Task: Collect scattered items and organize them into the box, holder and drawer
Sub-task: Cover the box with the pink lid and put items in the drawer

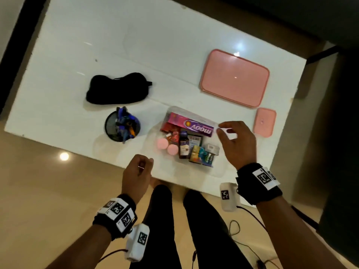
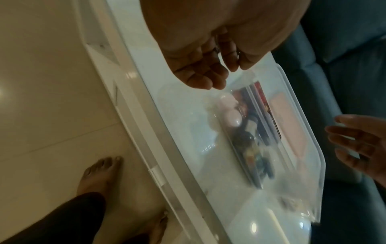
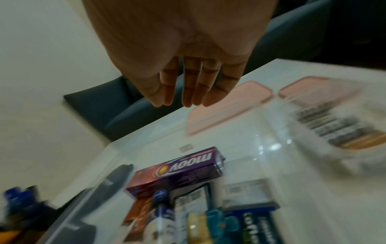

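Note:
A clear plastic box (image 1: 214,170) stands near the table's front edge, without a lid. It holds a pink and purple moov carton (image 1: 191,126), a dark bottle (image 1: 184,146), two pink caps and several small packets. My left hand (image 1: 138,167) hovers at the front edge, left of the box, fingers loosely curled and holding nothing. My right hand (image 1: 233,140) hangs over the box's right side, fingers relaxed and apart. In the right wrist view the fingers (image 3: 188,89) are straight above the carton (image 3: 183,168). A black mesh holder (image 1: 111,126) has pens in it.
A black eye mask (image 1: 118,88) lies behind the holder. A large pink lid (image 1: 235,77) and a small pink lid (image 1: 265,122) lie at the right of the white table (image 1: 77,45). My legs and bare feet are below the front edge.

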{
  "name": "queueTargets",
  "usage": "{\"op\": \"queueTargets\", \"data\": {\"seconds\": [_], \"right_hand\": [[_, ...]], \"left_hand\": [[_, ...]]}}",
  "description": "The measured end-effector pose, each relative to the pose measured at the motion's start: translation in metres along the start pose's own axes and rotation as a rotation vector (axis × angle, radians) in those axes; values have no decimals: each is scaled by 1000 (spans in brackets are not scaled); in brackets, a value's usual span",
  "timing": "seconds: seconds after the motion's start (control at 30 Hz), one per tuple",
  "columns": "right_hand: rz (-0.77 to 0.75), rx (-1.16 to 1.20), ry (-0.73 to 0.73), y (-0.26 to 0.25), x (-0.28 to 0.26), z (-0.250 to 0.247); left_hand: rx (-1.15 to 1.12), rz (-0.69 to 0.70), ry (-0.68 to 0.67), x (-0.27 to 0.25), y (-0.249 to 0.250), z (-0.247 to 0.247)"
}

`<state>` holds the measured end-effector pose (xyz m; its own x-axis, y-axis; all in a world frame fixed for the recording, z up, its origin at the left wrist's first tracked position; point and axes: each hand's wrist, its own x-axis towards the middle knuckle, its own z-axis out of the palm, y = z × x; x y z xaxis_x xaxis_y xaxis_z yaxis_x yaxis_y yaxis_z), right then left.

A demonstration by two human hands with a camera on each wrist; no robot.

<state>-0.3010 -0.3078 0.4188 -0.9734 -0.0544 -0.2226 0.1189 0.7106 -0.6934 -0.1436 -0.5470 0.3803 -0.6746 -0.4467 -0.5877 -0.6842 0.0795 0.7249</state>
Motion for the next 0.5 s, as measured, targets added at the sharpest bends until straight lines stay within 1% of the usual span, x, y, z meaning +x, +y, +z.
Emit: {"op": "queueTargets", "data": {"seconds": [0.1,0.17,0.27,0.37,0.43,0.5], "right_hand": [[132,-49,115,48,1,-39],[229,-105,143,80,3,-55],[331,-121,118,122,9,-64],[385,-142,118,155,28,-71],[435,-129,99,167,46,-72],[494,-115,35,172,66,-73]], "left_hand": [[117,117,-39,-15,16,31],[174,163,-53,-21,25,50],[244,200,-20,-23,35,71],[307,245,-2,-26,48,90],[315,291,-41,-29,57,100],[303,335,-134,-33,67,114]]}}
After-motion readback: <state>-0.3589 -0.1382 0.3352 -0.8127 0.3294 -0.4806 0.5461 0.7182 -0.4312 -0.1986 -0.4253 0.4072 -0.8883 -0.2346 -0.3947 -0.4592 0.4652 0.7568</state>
